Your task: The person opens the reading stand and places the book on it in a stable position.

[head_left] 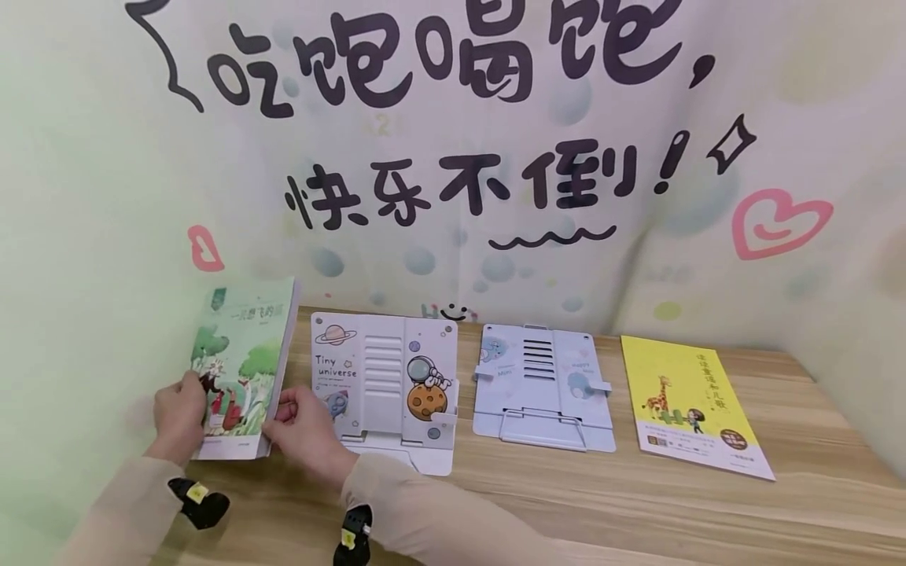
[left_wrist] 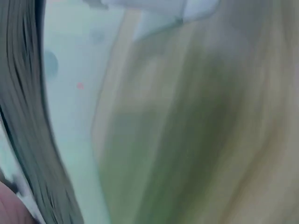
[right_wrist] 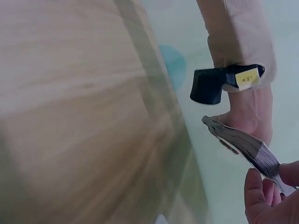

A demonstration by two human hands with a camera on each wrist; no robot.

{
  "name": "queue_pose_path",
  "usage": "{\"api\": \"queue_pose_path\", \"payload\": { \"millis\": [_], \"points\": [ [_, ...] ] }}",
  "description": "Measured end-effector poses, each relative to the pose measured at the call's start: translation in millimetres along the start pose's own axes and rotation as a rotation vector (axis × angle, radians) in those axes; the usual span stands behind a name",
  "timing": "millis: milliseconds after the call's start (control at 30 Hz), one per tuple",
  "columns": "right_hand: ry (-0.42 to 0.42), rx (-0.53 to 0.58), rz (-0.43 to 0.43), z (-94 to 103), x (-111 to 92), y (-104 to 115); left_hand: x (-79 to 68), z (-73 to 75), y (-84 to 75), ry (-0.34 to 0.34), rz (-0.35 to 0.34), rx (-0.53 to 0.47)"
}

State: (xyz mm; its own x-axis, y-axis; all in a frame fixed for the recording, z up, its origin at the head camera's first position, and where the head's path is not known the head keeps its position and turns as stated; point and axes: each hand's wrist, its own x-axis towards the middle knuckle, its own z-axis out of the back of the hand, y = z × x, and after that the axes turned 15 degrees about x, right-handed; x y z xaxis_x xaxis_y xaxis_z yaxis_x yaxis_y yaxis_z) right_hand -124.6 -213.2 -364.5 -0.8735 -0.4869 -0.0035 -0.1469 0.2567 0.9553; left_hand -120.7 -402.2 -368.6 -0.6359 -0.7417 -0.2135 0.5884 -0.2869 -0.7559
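Note:
In the head view a thick picture-covered paperback book (head_left: 244, 354) is held upright at the left end of the table, its green cover with trees facing me. My left hand (head_left: 178, 413) grips its left edge near the bottom. At the lower right corner my right hand (head_left: 307, 424) pinches the book between thumb and fingers. The right wrist view catches the book edge-on, its page block (right_wrist: 247, 147) between both hands. In the left wrist view the grey page edges (left_wrist: 28, 112) run down the left side, and a fingertip shows in the corner.
Just right of my right hand a white "Tiny universe" book stand (head_left: 382, 377) lies on the wooden table (head_left: 566, 503). Beside it is a pale blue book stand (head_left: 541, 385). Farther right lies a yellow book (head_left: 690, 401). A printed cloth (head_left: 439, 267) hangs behind.

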Motion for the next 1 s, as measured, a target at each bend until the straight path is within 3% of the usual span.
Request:
{"api": "queue_pose_path", "payload": {
  "millis": [133,300,400,500,600,767,1000],
  "points": [
    [0.048,-0.096,0.063,11.4,1.0,13.2,-8.1,-4.0,-14.4,-0.141,-0.008,-0.099],
    [0.084,-0.247,0.188,31.8,1.6,30.9,-20.9,-17.2,-38.3,-0.246,-0.064,-0.341],
    [0.112,-0.318,0.287,52.3,1.8,43.8,-30.7,-28.6,-55.0,-0.262,-0.167,-0.495],
    [0.123,-0.371,0.354,79.0,0.2,57.1,-43.0,-40.8,-70.7,-0.264,-0.301,-0.566],
    [0.095,-0.432,0.408,107.2,-0.5,68.3,-53.3,-52.8,-82.1,-0.233,-0.441,-0.579],
    [0.034,-0.506,0.460,148.4,-1.5,80.7,-61.1,-67.9,-93.3,-0.124,-0.617,-0.484],
    [-0.030,-0.677,0.458,182.1,-7.0,81.4,-60.4,-74.4,-86.8,-0.008,-0.736,-0.338]
  ]
}}
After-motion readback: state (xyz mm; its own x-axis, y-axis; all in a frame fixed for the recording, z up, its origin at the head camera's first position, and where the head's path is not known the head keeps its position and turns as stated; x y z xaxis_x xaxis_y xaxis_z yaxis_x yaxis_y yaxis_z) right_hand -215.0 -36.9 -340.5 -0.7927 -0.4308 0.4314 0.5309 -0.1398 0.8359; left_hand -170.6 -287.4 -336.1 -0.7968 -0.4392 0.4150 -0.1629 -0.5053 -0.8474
